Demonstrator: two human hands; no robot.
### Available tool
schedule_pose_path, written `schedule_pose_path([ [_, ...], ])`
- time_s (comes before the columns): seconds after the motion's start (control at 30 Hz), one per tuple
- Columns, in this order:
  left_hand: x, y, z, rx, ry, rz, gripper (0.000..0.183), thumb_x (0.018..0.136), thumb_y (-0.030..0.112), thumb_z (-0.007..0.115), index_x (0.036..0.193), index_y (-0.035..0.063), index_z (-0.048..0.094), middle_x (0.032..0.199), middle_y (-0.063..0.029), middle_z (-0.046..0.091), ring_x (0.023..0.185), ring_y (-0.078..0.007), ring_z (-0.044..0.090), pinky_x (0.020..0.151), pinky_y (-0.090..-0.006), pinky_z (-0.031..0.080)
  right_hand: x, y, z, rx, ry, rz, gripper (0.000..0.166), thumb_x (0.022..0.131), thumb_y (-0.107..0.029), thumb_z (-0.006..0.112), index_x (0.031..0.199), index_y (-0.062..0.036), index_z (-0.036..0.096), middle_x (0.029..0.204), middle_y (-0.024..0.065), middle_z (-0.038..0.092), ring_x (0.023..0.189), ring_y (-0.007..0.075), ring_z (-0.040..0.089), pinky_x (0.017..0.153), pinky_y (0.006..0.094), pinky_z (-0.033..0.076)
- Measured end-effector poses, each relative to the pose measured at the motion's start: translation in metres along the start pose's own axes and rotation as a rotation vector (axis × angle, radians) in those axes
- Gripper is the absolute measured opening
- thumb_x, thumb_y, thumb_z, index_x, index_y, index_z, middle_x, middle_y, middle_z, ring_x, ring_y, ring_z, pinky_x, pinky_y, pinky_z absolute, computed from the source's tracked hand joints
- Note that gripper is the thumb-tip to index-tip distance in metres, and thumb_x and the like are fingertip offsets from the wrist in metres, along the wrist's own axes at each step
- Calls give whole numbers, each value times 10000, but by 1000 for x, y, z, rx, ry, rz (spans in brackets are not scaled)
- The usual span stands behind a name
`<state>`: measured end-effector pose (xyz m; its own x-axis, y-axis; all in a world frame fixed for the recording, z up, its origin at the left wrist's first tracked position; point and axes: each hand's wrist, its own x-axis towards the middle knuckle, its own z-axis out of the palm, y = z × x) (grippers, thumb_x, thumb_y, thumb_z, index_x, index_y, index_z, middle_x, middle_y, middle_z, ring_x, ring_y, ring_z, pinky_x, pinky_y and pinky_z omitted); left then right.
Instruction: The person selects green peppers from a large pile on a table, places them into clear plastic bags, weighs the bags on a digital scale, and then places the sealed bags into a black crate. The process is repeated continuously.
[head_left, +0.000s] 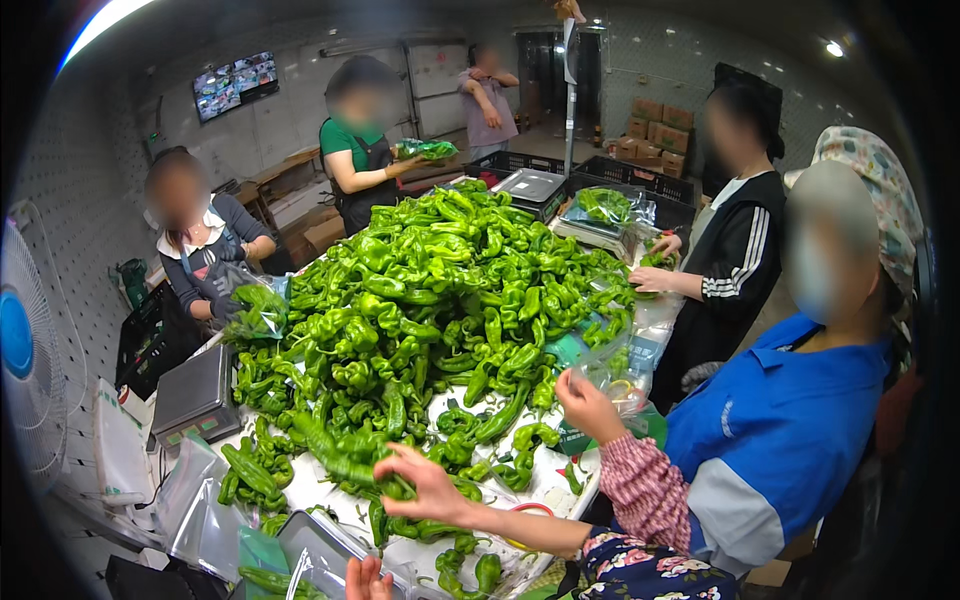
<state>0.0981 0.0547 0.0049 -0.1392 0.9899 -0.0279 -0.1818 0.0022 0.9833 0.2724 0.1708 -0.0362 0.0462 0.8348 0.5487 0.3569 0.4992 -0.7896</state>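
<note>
My right hand, at the end of a floral sleeve, reaches over the near edge of the pepper heap. Its thumb and fingers close around a long green pepper, which is blurred by motion. Only the fingertips of my left hand show at the bottom edge, so its grip is hidden. They are beside a metal scale pan, where a clear plastic bag holding green peppers lies partly out of view. The large heap of green peppers covers most of the white table.
Flat plastic bags and a second scale lie left. A co-worker in blue stands close at right, a hand by bags. Other people work around the table. More scales and black crates stand at the far end.
</note>
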Motion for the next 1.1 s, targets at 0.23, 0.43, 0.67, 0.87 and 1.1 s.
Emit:
schedule_pose_path([
  [0.23, 39, -25, -6, -771, -41, -192, 404, 884, 203, 575, 1234, 13, 509, 1169, -121, 599, 1048, -216, 580, 929, -362, 461, -43, -37, 6, 493, -350, -252, 187, 751, -48, 667, 937, -42, 685, 1310, 207, 483, 1262, 362, 433, 1005, 419, 380],
  [0.43, 25, -2, -17, -881, -143, -209, 616, 789, 216, 543, 1334, -36, 405, 1305, -205, 503, 1205, -303, 493, 1060, -422, 352, -72, -50, 22, 1069, -307, 279, 340, 917, -99, 524, 1252, -41, 521, 1397, 147, 432, 1292, 257, 407, 1062, 427, 322],
  [0.67, 14, -5, -28, -886, -98, -272, 559, 776, 129, 522, 1312, -7, 439, 1252, -190, 545, 1171, -309, 517, 1020, -467, 394, -85, -27, 7, 860, -363, 389, 377, 823, -64, 668, 1187, -16, 583, 1104, 47, 631, 982, 119, 591, 856, 286, 494],
  [0.87, 21, -3, -40, -1000, -39, -263, 599, 753, 138, 568, 1324, 19, 433, 1257, -153, 550, 1146, -297, 531, 996, -521, 408, -123, 4, -26, -178, -38, 331, 212, 863, -84, 584, 1053, 8, 596, 929, 95, 643, 812, 160, 620, 704, 271, 491],
  [1.1, 18, -1, -44, -977, 70, -173, 593, 746, 102, 570, 1320, 37, 436, 1232, -129, 568, 1136, -262, 538, 996, -513, 424, -206, 39, -87, -821, -211, 311, 343, 678, 33, 573, 1017, 0, 537, 913, 172, 526, 904, 348, 515, 777, 426, 449],
])
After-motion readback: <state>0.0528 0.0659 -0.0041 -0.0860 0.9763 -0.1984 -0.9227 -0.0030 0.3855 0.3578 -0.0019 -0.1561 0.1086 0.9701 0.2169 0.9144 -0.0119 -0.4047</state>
